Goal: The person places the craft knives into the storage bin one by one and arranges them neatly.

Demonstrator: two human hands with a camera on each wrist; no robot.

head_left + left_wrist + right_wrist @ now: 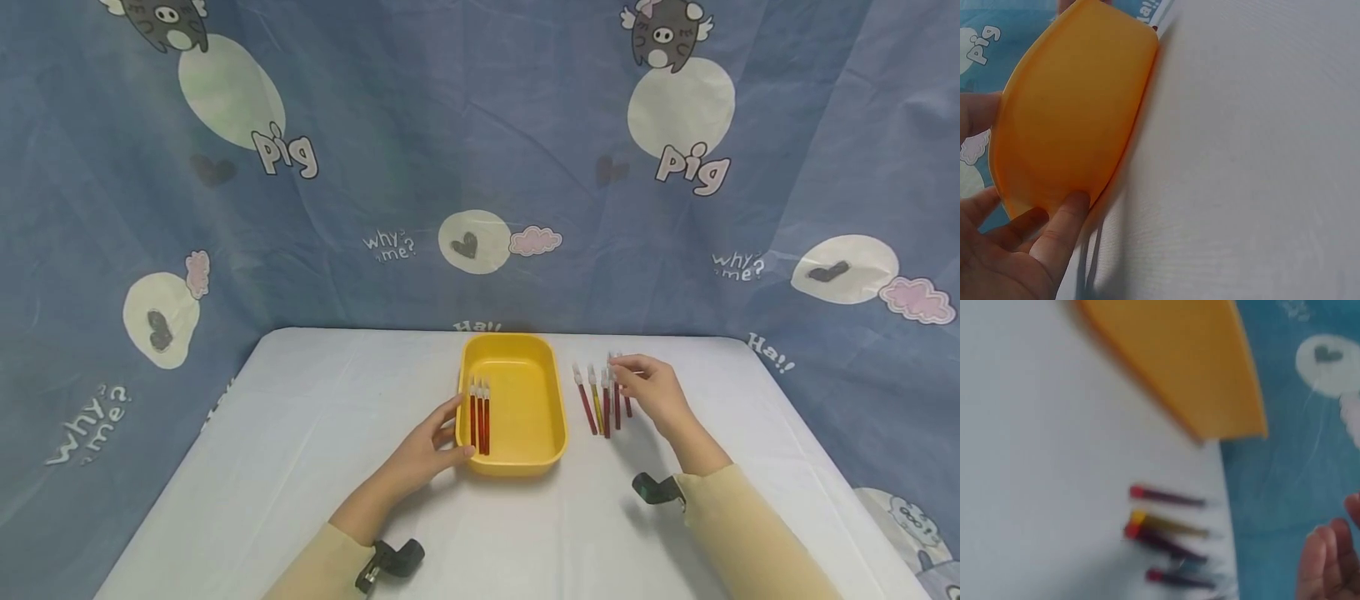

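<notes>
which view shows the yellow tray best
The head view, where the yellow tray shows its inside and nearly whole rim. Left wrist: only its outside, partly behind the left hand; right wrist: a blurred, cut-off part.

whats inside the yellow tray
Three red pens with pale tips lie side by side along the left wall of the yellow tray. The floor directly beneath them is covered and cannot be seen.

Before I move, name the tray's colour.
Yellow all over; the tray shows best in the head view, though both wrist views make it look more orange.
</notes>
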